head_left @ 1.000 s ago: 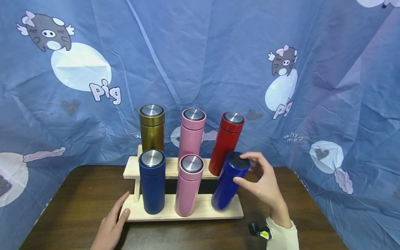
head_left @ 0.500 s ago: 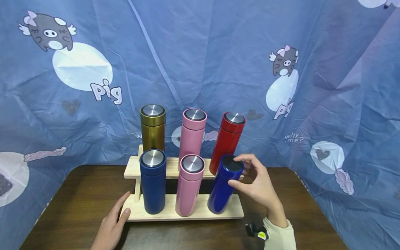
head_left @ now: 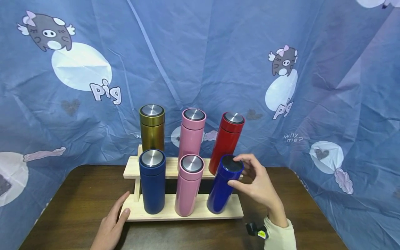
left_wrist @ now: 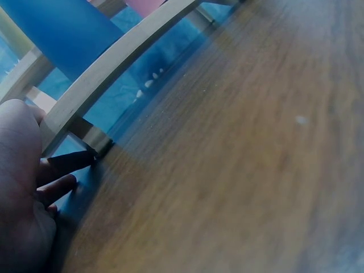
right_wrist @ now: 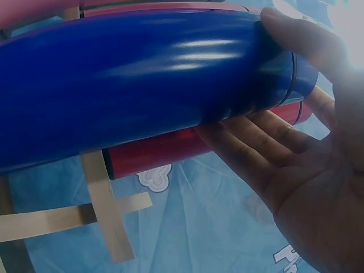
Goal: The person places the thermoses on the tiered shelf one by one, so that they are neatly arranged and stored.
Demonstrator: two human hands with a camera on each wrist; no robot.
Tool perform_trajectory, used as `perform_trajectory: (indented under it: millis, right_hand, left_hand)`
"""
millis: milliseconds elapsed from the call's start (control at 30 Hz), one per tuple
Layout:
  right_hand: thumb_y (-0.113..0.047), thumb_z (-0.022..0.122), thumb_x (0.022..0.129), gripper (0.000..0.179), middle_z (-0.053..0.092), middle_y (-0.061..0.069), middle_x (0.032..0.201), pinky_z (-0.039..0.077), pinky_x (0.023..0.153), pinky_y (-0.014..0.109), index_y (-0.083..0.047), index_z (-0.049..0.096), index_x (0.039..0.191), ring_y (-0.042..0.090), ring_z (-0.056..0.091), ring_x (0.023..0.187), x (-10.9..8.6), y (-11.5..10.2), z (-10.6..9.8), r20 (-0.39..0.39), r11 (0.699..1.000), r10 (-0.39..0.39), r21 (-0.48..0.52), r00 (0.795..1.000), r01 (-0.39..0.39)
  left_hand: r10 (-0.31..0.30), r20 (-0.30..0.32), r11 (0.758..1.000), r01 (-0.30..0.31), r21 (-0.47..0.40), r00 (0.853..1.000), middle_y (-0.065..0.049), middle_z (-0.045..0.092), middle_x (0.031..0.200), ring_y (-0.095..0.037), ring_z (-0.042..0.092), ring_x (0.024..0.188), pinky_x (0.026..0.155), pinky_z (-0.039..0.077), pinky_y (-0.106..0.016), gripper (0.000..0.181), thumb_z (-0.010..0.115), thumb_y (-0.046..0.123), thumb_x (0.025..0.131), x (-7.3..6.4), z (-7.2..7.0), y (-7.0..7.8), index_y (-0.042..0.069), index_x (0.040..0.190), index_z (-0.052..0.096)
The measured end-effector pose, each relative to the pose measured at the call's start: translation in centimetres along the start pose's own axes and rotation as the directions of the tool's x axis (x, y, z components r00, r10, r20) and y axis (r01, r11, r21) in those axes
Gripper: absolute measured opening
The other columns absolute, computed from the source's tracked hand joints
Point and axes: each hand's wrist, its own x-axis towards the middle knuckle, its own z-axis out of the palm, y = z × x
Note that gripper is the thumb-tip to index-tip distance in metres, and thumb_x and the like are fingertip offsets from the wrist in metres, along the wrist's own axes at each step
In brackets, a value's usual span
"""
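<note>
In the head view, my right hand (head_left: 257, 185) holds a glossy blue thermos bottle (head_left: 222, 189) near its top. One finger lies on its black lid, the thumb presses its side, and the other fingers reach behind it, as the right wrist view shows. This bottle stands at the right end of the lower shelf of a two-tier wooden rack (head_left: 200, 216). My left hand (head_left: 110, 224) grips the left end of that shelf, thumb above and fingers beside and below the board. Left of the held bottle stand a pink bottle (head_left: 189, 191) and a dark blue bottle (head_left: 152, 191).
On the upper shelf are a gold bottle (head_left: 152, 130), another pink bottle (head_left: 191, 135) and a red bottle (head_left: 226, 142), close behind the front row. The rack stands on a dark wooden table (head_left: 175, 236). Blue printed cloth (head_left: 218, 62) hangs behind and at the sides.
My right hand and the glossy blue bottle have shifted slightly left and a little toward me over the first half second, then stayed there. The left hand has kept its place.
</note>
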Motion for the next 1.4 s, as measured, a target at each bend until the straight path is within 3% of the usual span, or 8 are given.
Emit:
perform_trajectory:
  millis: [233,533,800,900,1000,1133,1300,1400]
  right_hand:
    - [0.014,0.094,0.076,0.069,0.076,0.003,0.124,0.061,0.089,0.027,-0.002,0.062,0.136,0.010,0.074,0.112,0.1,0.0,0.0,0.006,0.999,-0.032,-0.042,0.999,0.033]
    - [0.010,0.096,0.077,0.071,0.076,0.014,0.126,0.061,0.091,0.025,-0.003,0.060,0.137,0.008,0.073,0.116,0.3,-0.4,0.1,0.021,0.994,-0.027,-0.106,0.999,0.029]
    - [0.009,0.100,0.072,0.087,0.074,0.016,0.134,0.059,0.095,0.023,-0.002,0.056,0.146,0.007,0.070,0.124,0.1,-0.3,-0.9,0.022,0.994,-0.053,-0.099,0.998,0.055]
    - [0.003,0.091,0.088,0.074,0.072,0.011,0.140,0.059,0.099,0.025,0.000,0.052,0.151,0.010,0.069,0.128,-0.3,0.0,-1.4,0.016,0.997,-0.061,-0.043,0.998,0.062]
    - [-0.006,0.063,0.112,0.048,0.070,0.008,0.142,0.058,0.102,0.026,0.003,0.047,0.156,0.012,0.069,0.126,-0.9,0.5,-1.6,0.003,0.997,-0.067,-0.027,0.998,0.067]
    - [-0.009,0.034,0.120,0.044,0.071,0.013,0.140,0.052,0.108,0.025,0.003,0.048,0.159,0.015,0.068,0.129,-2.0,1.3,-2.1,-0.042,0.990,-0.063,-0.125,0.997,0.058]
    - [-0.007,0.037,0.119,0.045,0.066,0.018,0.150,0.036,0.119,0.016,-0.004,0.052,0.162,0.013,0.055,0.145,-4.4,2.5,-3.2,-0.060,0.941,-0.008,-0.338,0.998,-0.013]
    - [-0.008,0.041,0.118,0.047,0.059,0.017,0.159,0.027,0.121,0.011,-0.007,0.051,0.165,0.021,0.049,0.152,-5.7,3.1,-4.1,-0.057,0.896,0.042,-0.439,0.997,-0.063]
  left_hand:
    - [-0.024,0.025,1.000,0.024,0.000,0.999,-0.028,0.051,0.165,-0.056,0.050,0.147,0.107,0.045,-0.077,0.053,0.050,0.028,0.120,-0.1,-0.2,0.1,0.010,0.168,0.043]
    - [0.003,0.000,1.000,-0.003,0.001,1.000,-0.028,0.053,0.164,-0.056,0.052,0.145,0.105,0.046,-0.077,0.052,0.052,0.026,0.119,0.0,-0.4,-0.1,0.010,0.168,0.045]
    - [0.001,0.012,1.000,-0.001,-0.026,1.000,-0.027,0.051,0.166,-0.054,0.049,0.148,0.108,0.045,-0.076,0.053,0.053,0.027,0.119,0.1,-0.1,0.1,0.011,0.168,0.045]
    - [-0.010,0.025,0.999,0.011,-0.033,1.000,-0.028,0.050,0.167,-0.054,0.048,0.149,0.109,0.044,-0.077,0.053,0.052,0.028,0.119,0.2,-0.2,0.1,0.011,0.169,0.044]
    - [-0.024,0.036,0.999,0.025,-0.033,0.999,-0.028,0.048,0.168,-0.054,0.046,0.151,0.110,0.043,-0.078,0.054,0.051,0.030,0.120,0.4,-0.4,0.2,0.011,0.169,0.043]
    - [-0.043,0.061,0.998,0.045,-0.039,0.997,-0.029,0.047,0.168,-0.054,0.046,0.151,0.113,0.042,-0.076,0.055,0.050,0.031,0.120,0.4,-0.5,0.2,0.010,0.170,0.040]
    - [-0.052,0.071,0.998,0.055,-0.031,0.996,-0.030,0.056,0.160,-0.051,0.057,0.143,0.107,0.052,-0.060,0.055,0.050,0.028,0.120,0.7,-1.2,0.5,0.009,0.171,0.040]
    - [-0.038,0.075,0.999,0.039,-0.010,0.996,-0.030,0.060,0.156,-0.048,0.060,0.140,0.103,0.052,-0.049,0.055,0.050,0.028,0.120,1.2,-2.1,0.9,0.008,0.171,0.038]
